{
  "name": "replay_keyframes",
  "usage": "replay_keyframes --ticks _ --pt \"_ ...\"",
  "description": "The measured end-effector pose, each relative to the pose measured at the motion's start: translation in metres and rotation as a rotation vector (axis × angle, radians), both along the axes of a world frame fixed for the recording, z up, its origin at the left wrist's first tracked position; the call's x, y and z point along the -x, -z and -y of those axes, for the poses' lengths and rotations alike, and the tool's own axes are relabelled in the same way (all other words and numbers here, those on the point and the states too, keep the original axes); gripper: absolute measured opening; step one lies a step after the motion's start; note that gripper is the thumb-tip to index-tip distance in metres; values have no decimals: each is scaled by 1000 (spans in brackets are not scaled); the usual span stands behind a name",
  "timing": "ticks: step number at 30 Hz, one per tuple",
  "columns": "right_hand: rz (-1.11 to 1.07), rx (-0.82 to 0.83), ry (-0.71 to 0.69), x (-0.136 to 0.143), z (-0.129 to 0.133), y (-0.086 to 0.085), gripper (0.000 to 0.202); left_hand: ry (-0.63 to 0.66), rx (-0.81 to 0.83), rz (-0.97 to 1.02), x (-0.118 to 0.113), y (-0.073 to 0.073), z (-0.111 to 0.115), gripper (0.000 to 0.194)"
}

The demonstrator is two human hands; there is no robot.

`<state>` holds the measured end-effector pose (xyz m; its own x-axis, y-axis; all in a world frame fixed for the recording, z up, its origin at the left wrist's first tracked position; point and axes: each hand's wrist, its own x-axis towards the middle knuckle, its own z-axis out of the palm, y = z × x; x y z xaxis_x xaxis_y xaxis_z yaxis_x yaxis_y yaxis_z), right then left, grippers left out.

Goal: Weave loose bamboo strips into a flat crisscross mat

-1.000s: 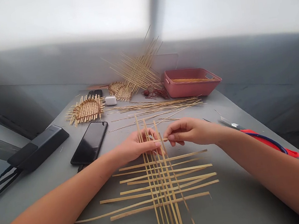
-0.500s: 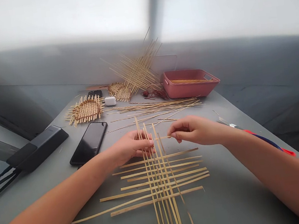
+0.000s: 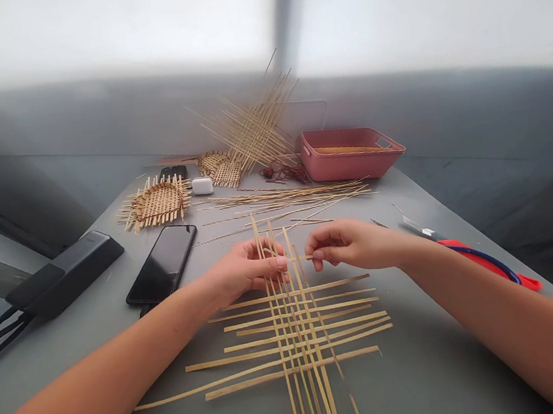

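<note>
A loose lattice of woven bamboo strips (image 3: pixel 308 341) lies on the grey table, long strips running away from me and others crossing them. At its far end my left hand (image 3: pixel 256 266) pinches some of the lengthwise strips between thumb and fingers. To the right, my right hand (image 3: pixel 339 246) pinches the end of a thin crosswise bamboo strip (image 3: pixel 303 257). That strip passes among the lengthwise ones toward my left thumb; its far end is hidden by the left hand.
Beyond the hands lie loose strips (image 3: pixel 280 198), a pink basket (image 3: pixel 351 161), dark red cord (image 3: pixel 290 172) and woven pieces (image 3: pixel 158 203). A phone (image 3: pixel 162 264), earbud case (image 3: pixel 202 186) and black power block (image 3: pixel 67 266) sit left. Red-and-blue-handled pliers (image 3: pixel 489 261) lie right, partly behind my forearm.
My right hand has moved slightly left, toward my left hand, with the thin strip in its fingers. The left hand stays at the lengthwise strips. The view has shifted a little.
</note>
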<state>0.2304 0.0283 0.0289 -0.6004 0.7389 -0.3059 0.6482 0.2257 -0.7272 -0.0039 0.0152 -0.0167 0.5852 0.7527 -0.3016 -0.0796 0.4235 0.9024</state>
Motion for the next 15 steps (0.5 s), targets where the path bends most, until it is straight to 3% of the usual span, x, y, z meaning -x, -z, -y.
replay_keyframes --ticks 5,15 --pt "-142 109 -19 -1 -8 10 17 6 -9 20 0 0 0 27" --pt "-129 135 40 -1 -5 9 22 -36 76 30 1 -8 -2 27"
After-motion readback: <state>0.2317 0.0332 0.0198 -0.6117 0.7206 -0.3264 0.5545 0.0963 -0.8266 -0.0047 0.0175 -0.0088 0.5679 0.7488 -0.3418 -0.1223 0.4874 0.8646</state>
